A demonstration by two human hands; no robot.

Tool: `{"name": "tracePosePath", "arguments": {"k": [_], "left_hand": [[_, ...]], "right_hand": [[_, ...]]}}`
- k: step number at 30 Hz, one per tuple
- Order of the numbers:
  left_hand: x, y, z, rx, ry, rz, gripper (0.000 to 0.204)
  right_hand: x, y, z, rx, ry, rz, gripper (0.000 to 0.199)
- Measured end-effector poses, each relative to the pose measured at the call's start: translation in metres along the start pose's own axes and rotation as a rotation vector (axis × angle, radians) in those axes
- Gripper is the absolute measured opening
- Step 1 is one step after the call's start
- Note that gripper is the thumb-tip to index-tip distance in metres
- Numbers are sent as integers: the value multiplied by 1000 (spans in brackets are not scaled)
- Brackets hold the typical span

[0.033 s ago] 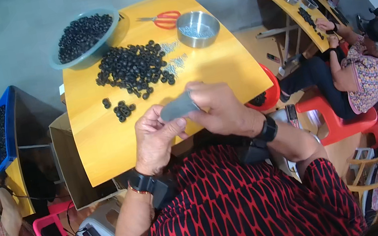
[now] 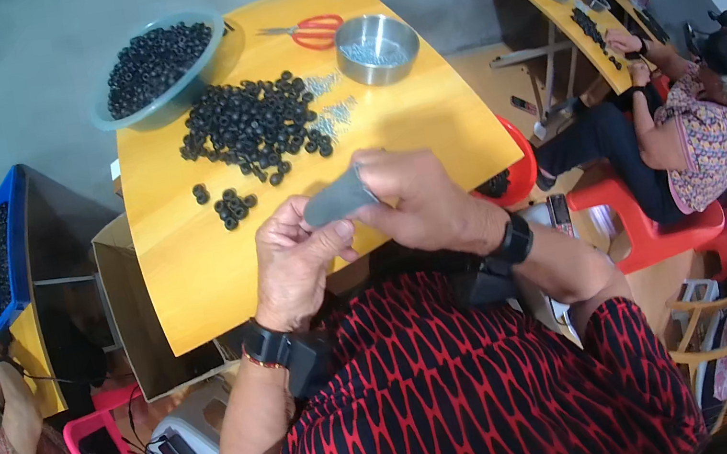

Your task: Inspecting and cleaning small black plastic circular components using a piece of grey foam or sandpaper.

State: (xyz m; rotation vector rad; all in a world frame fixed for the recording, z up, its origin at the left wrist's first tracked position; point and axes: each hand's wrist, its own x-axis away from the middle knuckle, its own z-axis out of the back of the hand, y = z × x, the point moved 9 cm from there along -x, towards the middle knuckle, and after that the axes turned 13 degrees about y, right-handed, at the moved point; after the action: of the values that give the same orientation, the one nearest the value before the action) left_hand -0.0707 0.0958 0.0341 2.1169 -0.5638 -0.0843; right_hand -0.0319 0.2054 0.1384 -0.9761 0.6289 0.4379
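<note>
A smooth grey piece point(image 2: 336, 199), its material hard to tell, is held between my two hands above the near part of the yellow table point(image 2: 425, 133). My left hand point(image 2: 292, 261) pinches its left end between thumb and fingers. Around the right end, my right hand point(image 2: 421, 195) is closed, hiding that part. Just beyond my left hand lies a small cluster of black ring-shaped parts point(image 2: 234, 211). Farther back is a larger heap of black ring-shaped parts point(image 2: 240, 124), with small silvery metal pieces point(image 2: 333, 119) along its right side.
A teal bowl point(image 2: 194, 91) full of black parts stands at the back left, red-handled scissors point(image 2: 318, 34) and a steel bowl point(image 2: 381, 76) at the back right. A red basin point(image 2: 524, 169) sits by the table's right edge. Co-workers sit at tables on both sides.
Both hands keep hold of the grey piece and sit slightly farther left in the picture. The whole table has shifted a little with the view.
</note>
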Motion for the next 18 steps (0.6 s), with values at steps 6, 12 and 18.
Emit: {"name": "tracePosePath", "arguments": {"k": [6,12,18], "left_hand": [[-3,0,9,61,-34,109,20],[2,10,6,61,-38,124,19],[4,9,2,54,-57,113,16]], "right_hand": [[-11,5,-3,-42,-78,-41,14],[-17,-10,0,-71,-55,-29,17],[-17,-16,0,60,-104,19,7]]}}
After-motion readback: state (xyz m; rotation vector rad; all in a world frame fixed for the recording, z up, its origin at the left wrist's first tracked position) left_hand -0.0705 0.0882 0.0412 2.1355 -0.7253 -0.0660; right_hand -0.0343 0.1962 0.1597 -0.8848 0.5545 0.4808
